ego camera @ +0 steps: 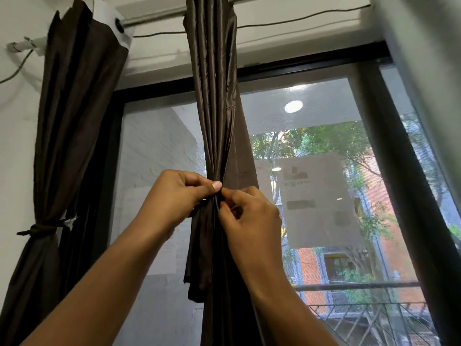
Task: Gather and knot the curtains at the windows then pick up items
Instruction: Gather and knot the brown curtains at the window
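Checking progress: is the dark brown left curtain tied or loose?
Tied. A knotted band cinches the dark brown left curtain at its waist.

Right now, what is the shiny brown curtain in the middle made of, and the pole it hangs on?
The middle curtain looks like thin satin-type cloth, maybe polyester: light runs in glossy streaks along its folds. The pole looks like smooth grey metal with a dull sheen, though painted plastic is possible.

Hung from the grey rod (154, 17) at eleven o'clock, a gathered curtain (214, 96) at twelve and a tied curtain (74, 121) at nine
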